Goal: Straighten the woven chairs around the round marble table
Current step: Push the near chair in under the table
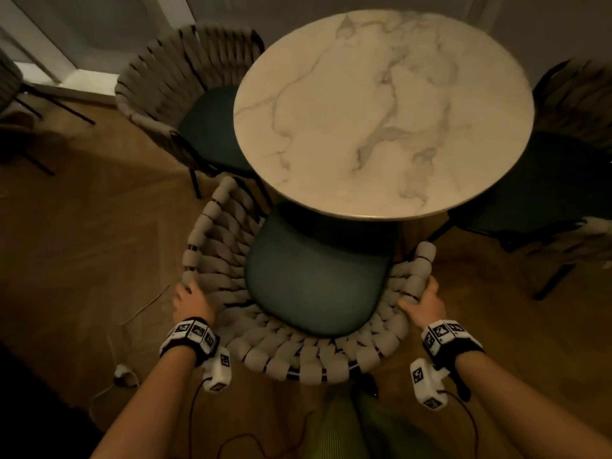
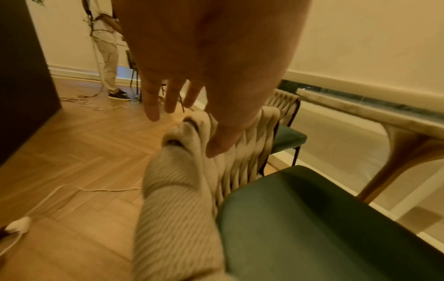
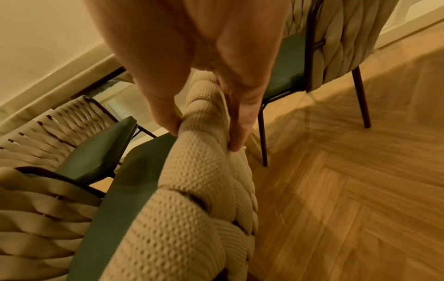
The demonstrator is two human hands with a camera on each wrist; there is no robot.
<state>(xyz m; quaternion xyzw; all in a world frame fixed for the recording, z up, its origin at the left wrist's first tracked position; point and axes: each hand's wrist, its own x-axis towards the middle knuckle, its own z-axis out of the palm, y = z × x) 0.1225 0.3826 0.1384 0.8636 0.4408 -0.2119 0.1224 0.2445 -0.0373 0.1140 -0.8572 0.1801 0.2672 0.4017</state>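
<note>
Near chair (image 1: 308, 286) sat against the near edge of the table (image 1: 384, 114), the front of its green seat (image 1: 314, 283) tucked under the marble top and hidden there.

Left hand (image 1: 193, 301) lay on the chair's left rim. From the head view its fingers were out of sight behind the woven rolls. The left wrist view showed the thumb resting on the weave and three fingers hanging straight and loose on the outer side, not closed round anything.

Right hand (image 1: 427, 301) was on the right rim. In the right wrist view the thumb and fingers (image 3: 240, 133) pinched one woven roll between them.

Left chair (image 1: 178, 94) stood at the table's far-left, its seat partly under the top. Right chair (image 1: 563, 167) was cut off by the frame edge and dark; its weave was hard to make out.

Another dark chair (image 1: 20, 94) at far left was mostly out of frame. A white cable (image 1: 145, 306) trailed over the wood floor (image 1: 82, 243) to a small white block, blurred. A standing person (image 2: 105, 47) in light clothes showed in the left wrist view, upper body cut off.
</note>
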